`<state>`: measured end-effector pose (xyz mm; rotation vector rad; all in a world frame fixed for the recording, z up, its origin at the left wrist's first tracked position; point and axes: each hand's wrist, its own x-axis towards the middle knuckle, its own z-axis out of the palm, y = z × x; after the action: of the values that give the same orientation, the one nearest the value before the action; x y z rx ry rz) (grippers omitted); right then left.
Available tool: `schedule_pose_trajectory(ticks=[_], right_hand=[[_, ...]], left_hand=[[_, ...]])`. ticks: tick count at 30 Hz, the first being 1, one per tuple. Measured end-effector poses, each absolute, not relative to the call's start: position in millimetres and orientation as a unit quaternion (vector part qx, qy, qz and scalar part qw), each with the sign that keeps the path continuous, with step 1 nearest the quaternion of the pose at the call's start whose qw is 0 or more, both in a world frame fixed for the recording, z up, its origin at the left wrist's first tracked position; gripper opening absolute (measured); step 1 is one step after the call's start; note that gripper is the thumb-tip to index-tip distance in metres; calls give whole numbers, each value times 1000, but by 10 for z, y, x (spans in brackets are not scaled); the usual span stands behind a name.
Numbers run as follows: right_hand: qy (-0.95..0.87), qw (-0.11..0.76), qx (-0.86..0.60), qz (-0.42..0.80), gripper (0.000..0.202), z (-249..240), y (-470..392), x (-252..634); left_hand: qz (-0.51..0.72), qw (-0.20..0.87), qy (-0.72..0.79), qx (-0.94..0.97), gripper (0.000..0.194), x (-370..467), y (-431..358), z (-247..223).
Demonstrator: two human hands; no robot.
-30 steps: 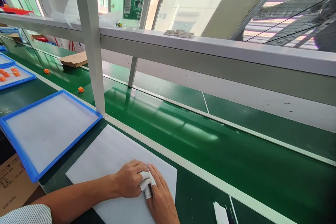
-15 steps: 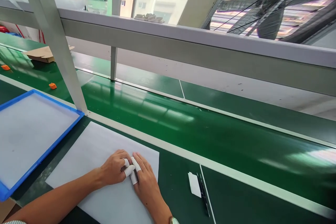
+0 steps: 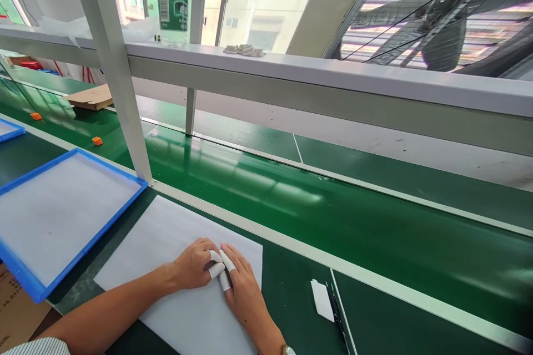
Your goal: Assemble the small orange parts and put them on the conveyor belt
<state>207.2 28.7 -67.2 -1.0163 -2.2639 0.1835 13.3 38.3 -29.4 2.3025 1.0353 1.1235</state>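
A large white sheet (image 3: 175,316) lies on the dark green work surface, and both hands rest on it, touching at the fingertips. White covers sit on the thumb and index finger of each hand. My left hand (image 3: 197,263) has its fingers curled and pressed together; whatever they may hold is too small or hidden to name. Beside it my right hand (image 3: 241,283) lies with its fingers stretched out over the paper, close to the left fingertips. A watch (image 3: 288,350) shows at the right wrist.
Left of the sheet is a blue-framed white tray (image 3: 70,211). On the right lie a white card (image 3: 322,299) and a black pen-like tool (image 3: 339,316). Orange pieces (image 3: 97,141) sit on the green belt (image 3: 270,194). A metal post (image 3: 120,83) rises behind the tray.
The view has shifted left and up, so things appear further right and more of the shelf bottle shows. Both hands keep nearly the same pose on the sheet.
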Motion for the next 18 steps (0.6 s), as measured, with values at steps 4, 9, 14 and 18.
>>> schedule_pose_trajectory(ticks=[4, 9, 14, 18], right_hand=[[-861, 320, -388, 73, 65, -674, 294, 2075], [-858, 325, -390, 76, 60, -701, 310, 2063], [-858, 329, -387, 79, 56, -698, 315, 2059], [-857, 330, -388, 81, 58, -676, 321, 2073]], left_hand=[[418, 172, 358, 817, 13, 142, 379, -279], [448, 157, 356, 805, 16, 162, 376, -285], [454, 149, 354, 804, 28, 172, 386, -322], [459, 145, 354, 802, 25, 172, 389, -333]])
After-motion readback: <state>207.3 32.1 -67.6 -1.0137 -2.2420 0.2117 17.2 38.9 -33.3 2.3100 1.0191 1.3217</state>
